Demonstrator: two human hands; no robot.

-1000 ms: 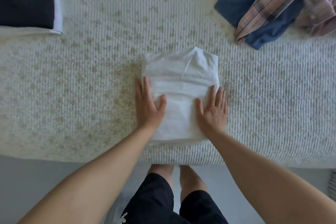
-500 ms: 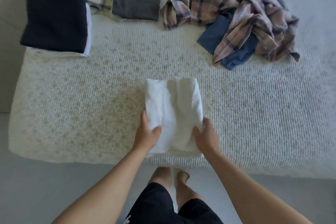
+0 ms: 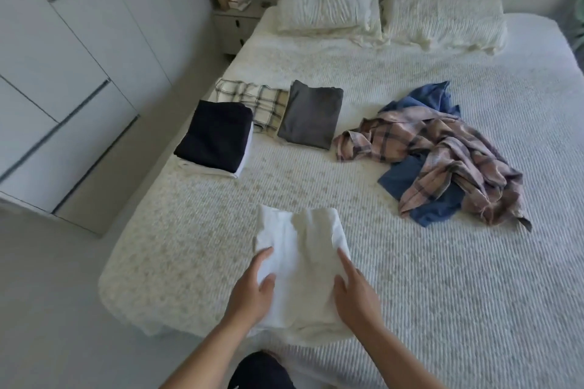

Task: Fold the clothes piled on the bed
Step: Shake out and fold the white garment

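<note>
At far left, white flat-fronted wardrobe doors (image 3: 63, 50). On the cream textured bedspread (image 3: 442, 278), a folded black garment (image 3: 215, 136), folded cream plaid cloth (image 3: 252, 101), folded grey garment (image 3: 311, 114). Near the foot edge, folded white cloth (image 3: 300, 259), gripped at both sides by left hand (image 3: 252, 290) and right hand (image 3: 355, 294). Farther right, crumpled pink plaid shirt (image 3: 448, 155) over rumpled blue garment (image 3: 410, 180).

Bare bedspread (image 3: 316, 186) ahead, folded stacks (image 3: 215, 136) left, plaid heap (image 3: 442, 148) right

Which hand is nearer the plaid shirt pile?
Right. The right hand grips the white garment's right edge, on the plaid shirt's side; the left hand grips its left edge, farther away.
</note>
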